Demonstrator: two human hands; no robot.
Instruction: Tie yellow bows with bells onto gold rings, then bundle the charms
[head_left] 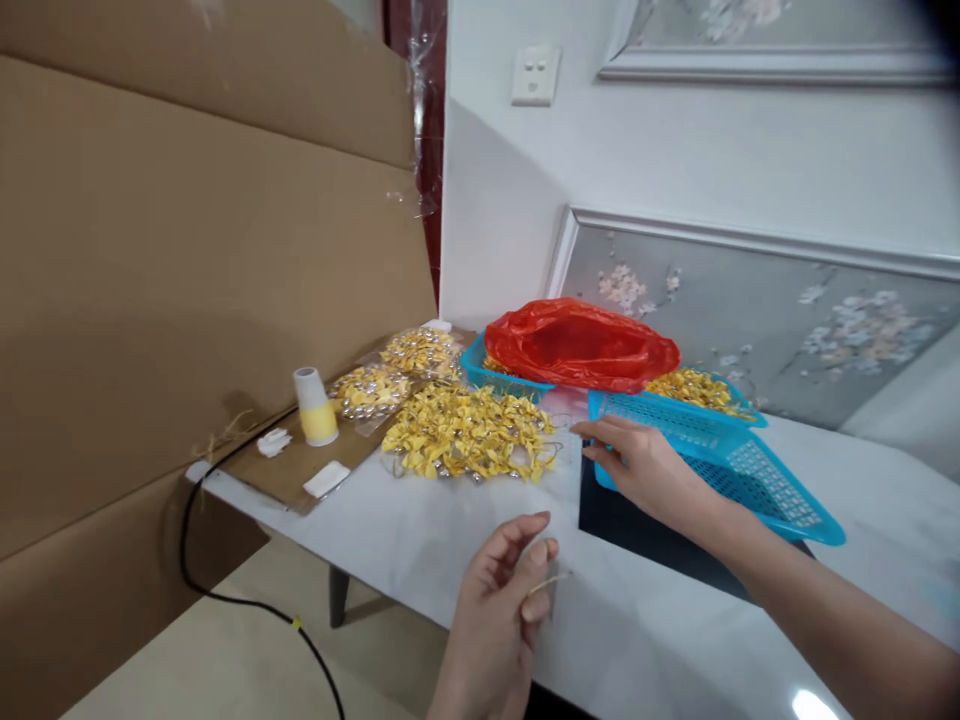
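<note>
Beside yellow pile [469,432]: right hand [634,455]; left hand [501,605] apparently holding thread [551,581].

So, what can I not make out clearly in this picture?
All in the head view:
Left hand hides the thin strand's inner end.
Right hand: whatever it may touch is too small to tell.
Left blue basket: partly covered by the red bag.
Upper picture: cut off by the top edge.

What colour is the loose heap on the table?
The heap is mostly yellow, with shiny silvery bits; the head view shows it.
</note>
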